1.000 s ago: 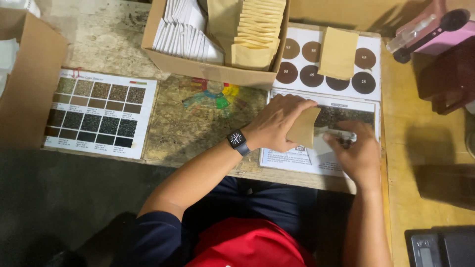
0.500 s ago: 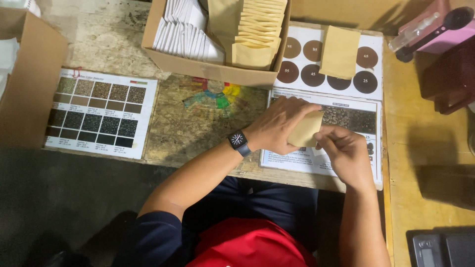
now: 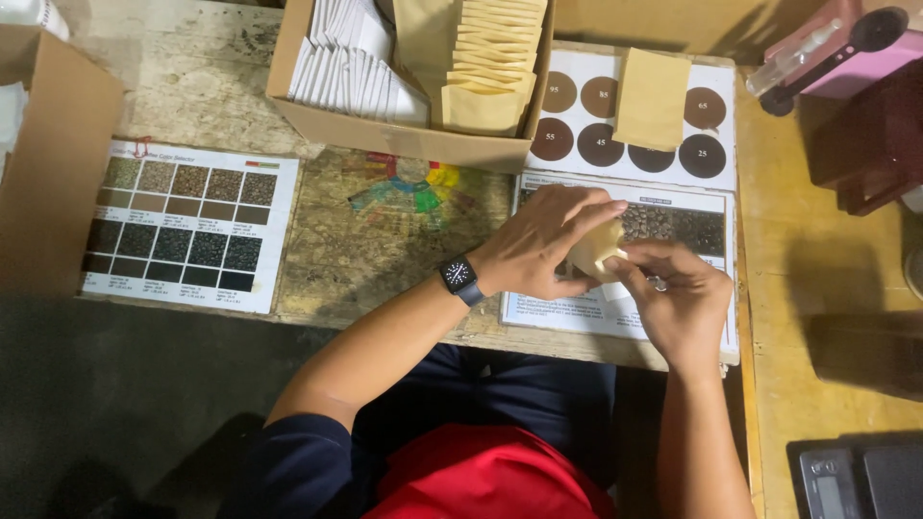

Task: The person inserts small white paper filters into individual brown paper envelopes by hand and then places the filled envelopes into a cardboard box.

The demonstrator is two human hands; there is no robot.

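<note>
Ahead: blocked by open cardboard box point(image 3: 404, 139), filled with white sachets point(image 3: 351, 67) and tan envelopes point(image 3: 490, 62).
Left: free strip of worn tabletop point(image 3: 385, 259) between colour chart sheet point(image 3: 187, 226) and left hand point(image 3: 538, 245).
Far left: closed off by tall cardboard box wall point(image 3: 53, 163).
Right: bare wooden surface point(image 3: 817, 279) beside right hand point(image 3: 678, 298); pink device point(image 3: 836, 48) standing further back.
Ahead right: loose tan envelope point(image 3: 652, 98) lying flat on sheet with brown circles point(image 3: 711, 154), low obstacle only.

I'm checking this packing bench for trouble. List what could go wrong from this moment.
1. Both hands, left hand and right hand, pinch one small tan pouch above the printed sheet; it might crease or slip.
2. A loose tan envelope lies on the dotted chart, so a reach for the cardboard box could knock it aside.
</note>
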